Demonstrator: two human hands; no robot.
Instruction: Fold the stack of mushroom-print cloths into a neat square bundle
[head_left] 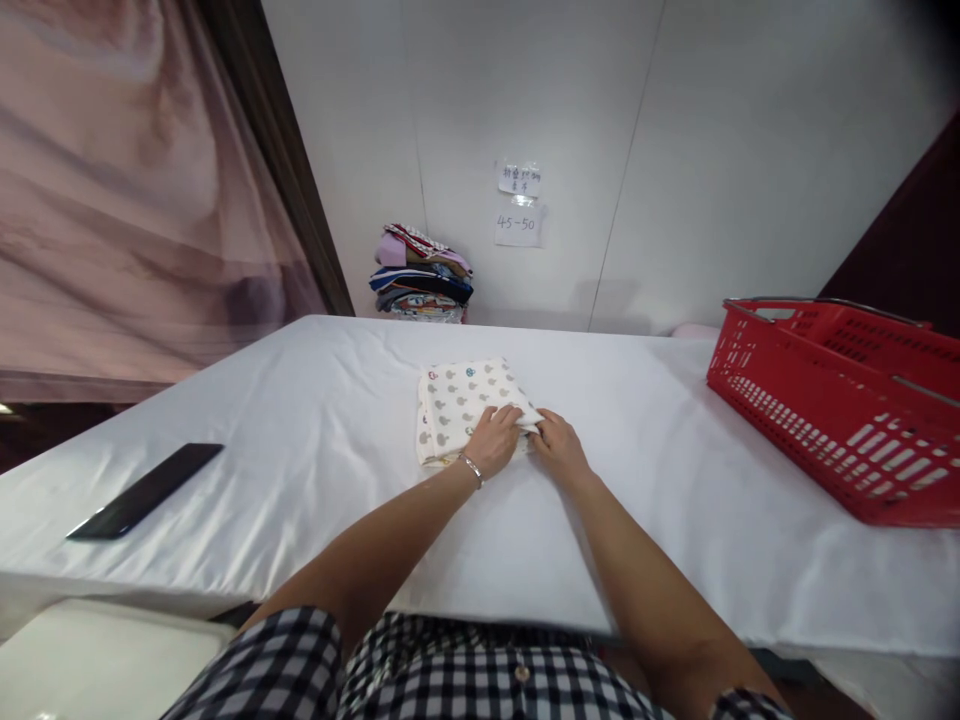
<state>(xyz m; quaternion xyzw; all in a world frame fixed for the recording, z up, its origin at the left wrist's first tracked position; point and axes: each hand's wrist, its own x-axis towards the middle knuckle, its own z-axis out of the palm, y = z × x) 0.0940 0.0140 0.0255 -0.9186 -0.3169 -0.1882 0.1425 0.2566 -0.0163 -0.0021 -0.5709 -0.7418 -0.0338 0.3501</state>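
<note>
The folded cloth (450,400), white with a repeating grey print, is lying flat near the middle of the counter (337,400), closer to the far edge than to the near edge.

Hands: the left hand (495,440) is resting palm down on the cloth's near right part, fingers reaching toward its right side; whether it is also gripping a layer cannot be told, because the thumb is hidden. The right hand (561,447) is pinching the cloth at its right side. The fingertips of both hands are lying just beside each other.

Step in hand: judging by this hold, the hands are adjusting or folding the layers at the right side. The next move is calling for a firm right pinch and light left pressure, so that the upper layers are not slipping out of line.

Orientation: the cloth's far side is running roughly parallel to the counter's far edge, its right end slightly farther from the person. The outline is appearing nearly square; no definite long axis is showing.

Surroundings: a red plastic basket (795,410) is standing toward the counter's right end. A black flat device (146,490) is lying near the left edge.
</note>
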